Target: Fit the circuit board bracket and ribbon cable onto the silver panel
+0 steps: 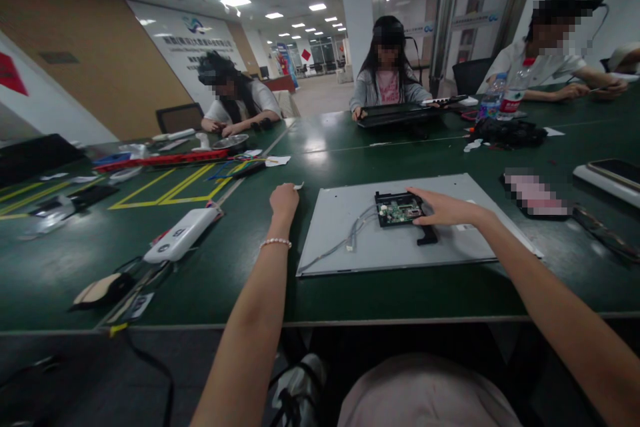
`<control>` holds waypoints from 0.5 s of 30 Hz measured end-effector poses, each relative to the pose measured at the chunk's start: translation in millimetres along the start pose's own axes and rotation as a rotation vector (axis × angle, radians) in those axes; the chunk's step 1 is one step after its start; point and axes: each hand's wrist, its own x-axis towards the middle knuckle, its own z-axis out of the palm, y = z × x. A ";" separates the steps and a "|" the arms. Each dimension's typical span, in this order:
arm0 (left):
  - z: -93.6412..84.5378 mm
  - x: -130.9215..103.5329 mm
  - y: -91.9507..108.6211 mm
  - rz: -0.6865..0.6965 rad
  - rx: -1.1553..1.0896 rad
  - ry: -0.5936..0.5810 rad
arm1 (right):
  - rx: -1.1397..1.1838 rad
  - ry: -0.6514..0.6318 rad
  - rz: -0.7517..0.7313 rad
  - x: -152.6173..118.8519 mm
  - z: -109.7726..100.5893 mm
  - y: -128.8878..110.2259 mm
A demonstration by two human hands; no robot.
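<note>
My right hand [443, 207] has the black frame [395, 197] with the green circuit board [401, 213] at its fingertips: the fingers meet its far edge, the thumb comes to its right end, and the two are parted just enough to span it. How firmly they grip, I cannot tell. The frame sits on a flat grey panel [345, 217] lying on the green table [210, 290] in front of me. A black hooked piece [427, 236] lies on the panel just below my thumb. From the frame's left end, grey cables [327, 253] run across the panel toward its near left corner.

My left hand [283, 203] is off the panel, beside its left edge and well apart from the frame. It is curled nearly into a fist, a small pale scrap [299, 185] poking out from its fingers.
</note>
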 end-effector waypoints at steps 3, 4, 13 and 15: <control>-5.7 -0.9 1.4 -0.013 0.015 0.013 | -0.001 0.002 -0.003 -0.1 0.4 1.3; -8.8 -1.5 2.5 -0.007 0.012 0.020 | -0.002 0.000 -0.002 -0.1 0.2 1.4; -69.0 -27.2 73.3 0.268 -0.212 0.164 | -0.006 -0.011 0.020 -1.1 -1.6 2.8; -78.6 -38.7 104.1 0.432 -0.292 0.161 | -0.008 -0.006 0.019 -1.2 -0.7 4.0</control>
